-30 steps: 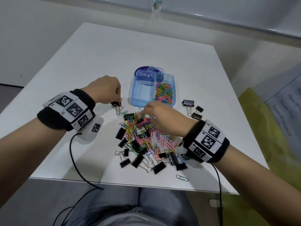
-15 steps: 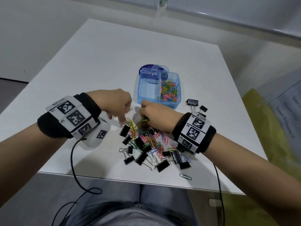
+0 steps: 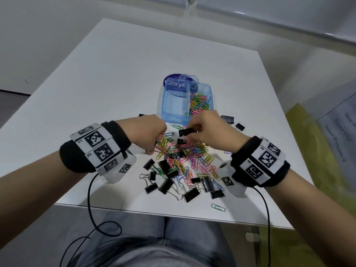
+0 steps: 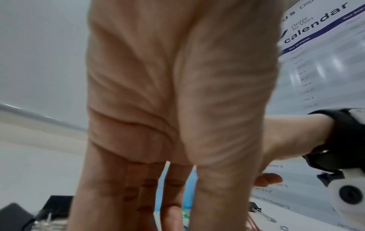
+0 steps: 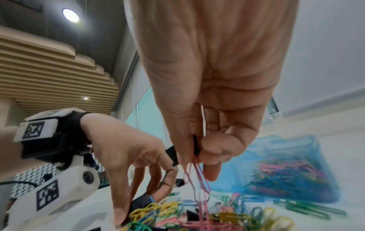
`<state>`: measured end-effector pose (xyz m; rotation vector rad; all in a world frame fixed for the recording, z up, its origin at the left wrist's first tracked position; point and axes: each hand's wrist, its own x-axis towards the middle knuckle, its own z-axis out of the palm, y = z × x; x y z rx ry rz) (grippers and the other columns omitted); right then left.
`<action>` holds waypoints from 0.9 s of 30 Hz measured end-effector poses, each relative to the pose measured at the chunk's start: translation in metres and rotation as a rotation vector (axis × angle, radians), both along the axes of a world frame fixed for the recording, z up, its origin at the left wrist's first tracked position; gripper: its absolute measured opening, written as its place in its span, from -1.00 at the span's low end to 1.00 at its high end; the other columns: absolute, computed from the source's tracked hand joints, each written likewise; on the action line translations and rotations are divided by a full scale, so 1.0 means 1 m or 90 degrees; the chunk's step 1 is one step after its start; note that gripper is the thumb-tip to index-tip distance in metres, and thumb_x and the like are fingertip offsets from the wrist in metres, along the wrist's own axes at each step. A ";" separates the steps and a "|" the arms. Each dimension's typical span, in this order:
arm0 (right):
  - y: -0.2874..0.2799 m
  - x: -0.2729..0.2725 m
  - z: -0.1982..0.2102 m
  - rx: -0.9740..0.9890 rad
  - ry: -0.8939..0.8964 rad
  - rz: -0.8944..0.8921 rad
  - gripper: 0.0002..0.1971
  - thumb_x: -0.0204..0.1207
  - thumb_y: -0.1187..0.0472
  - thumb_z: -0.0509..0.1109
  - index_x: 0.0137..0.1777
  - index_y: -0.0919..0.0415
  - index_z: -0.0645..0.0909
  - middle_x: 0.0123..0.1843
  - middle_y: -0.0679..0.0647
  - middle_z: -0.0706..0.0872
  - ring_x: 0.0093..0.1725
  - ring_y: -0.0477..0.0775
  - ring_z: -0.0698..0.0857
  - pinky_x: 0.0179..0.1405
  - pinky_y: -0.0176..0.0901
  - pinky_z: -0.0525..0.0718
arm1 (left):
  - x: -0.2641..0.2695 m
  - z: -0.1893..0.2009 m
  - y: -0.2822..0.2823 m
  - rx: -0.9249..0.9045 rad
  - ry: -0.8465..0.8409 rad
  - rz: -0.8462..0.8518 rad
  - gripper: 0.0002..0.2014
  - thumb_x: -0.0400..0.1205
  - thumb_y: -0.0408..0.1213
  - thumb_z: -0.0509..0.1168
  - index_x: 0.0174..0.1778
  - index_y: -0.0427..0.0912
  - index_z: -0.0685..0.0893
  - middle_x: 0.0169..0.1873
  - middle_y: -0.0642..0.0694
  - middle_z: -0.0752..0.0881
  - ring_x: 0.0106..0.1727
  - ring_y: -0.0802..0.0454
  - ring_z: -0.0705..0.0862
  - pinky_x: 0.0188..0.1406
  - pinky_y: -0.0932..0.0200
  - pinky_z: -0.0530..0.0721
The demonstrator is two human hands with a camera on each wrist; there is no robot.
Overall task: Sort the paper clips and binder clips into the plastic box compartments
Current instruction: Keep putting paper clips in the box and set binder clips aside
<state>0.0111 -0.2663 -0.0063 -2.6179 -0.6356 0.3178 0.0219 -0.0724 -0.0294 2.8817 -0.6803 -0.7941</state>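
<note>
While the right hand (image 3: 204, 130) pinches a binder clip (image 3: 185, 132) trailing pink paper clips (image 5: 197, 179) and the left hand (image 3: 148, 133) fingers the pile (image 3: 181, 160) below, shaking them free likely precedes boxing.

We find the far half of the bench (image 3: 119, 60) bare, so a hand can pass freely there and along its left side. Between us and the plastic box (image 3: 165, 105) the pile of paper clips and binder clips (image 3: 181, 160) fills the middle, with both hands, the left hand (image 3: 148, 132) and the right hand (image 3: 208, 130), crowded over it. A few binder clips (image 3: 231, 122) lie right of the box. The box's left compartment (image 3: 173, 103) stands open from above; the right one holds paper clips (image 3: 199, 104).
</note>
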 end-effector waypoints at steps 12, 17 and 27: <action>-0.037 -0.003 -0.008 0.326 0.215 -0.221 -0.89 0.36 0.38 0.56 -0.13 0.40 0.77 -0.53 -0.03 0.70 -0.54 -0.01 0.52 -0.62 -0.26 0.52 | 0.009 0.007 0.000 -0.203 0.050 0.084 -0.57 0.28 -0.40 0.58 -0.06 -0.05 0.54 -0.18 0.02 0.61 -0.28 0.03 0.56 -0.18 -0.05 0.67; -0.044 -0.004 -0.013 0.365 0.229 -0.273 -0.91 0.42 0.39 0.50 -0.18 0.47 0.71 -0.41 0.22 0.69 -0.55 -0.01 0.46 -0.66 -0.27 0.41 | 0.013 0.023 -0.004 -0.275 -0.003 0.056 -0.81 0.43 -0.37 0.53 -0.15 -0.10 0.67 -0.29 0.07 0.68 -0.35 0.20 0.60 -0.36 0.38 0.56; -0.074 0.016 -0.018 -0.012 -0.032 -0.346 -0.92 0.42 0.28 0.44 -0.15 0.30 0.72 -0.18 0.21 0.78 -0.18 0.18 0.69 -0.20 -0.16 0.59 | 0.027 0.037 0.023 -0.235 -0.125 0.116 -0.91 0.51 -0.41 0.40 -0.20 -0.18 0.81 -0.36 0.08 0.75 -0.24 0.10 0.69 -0.11 0.14 0.63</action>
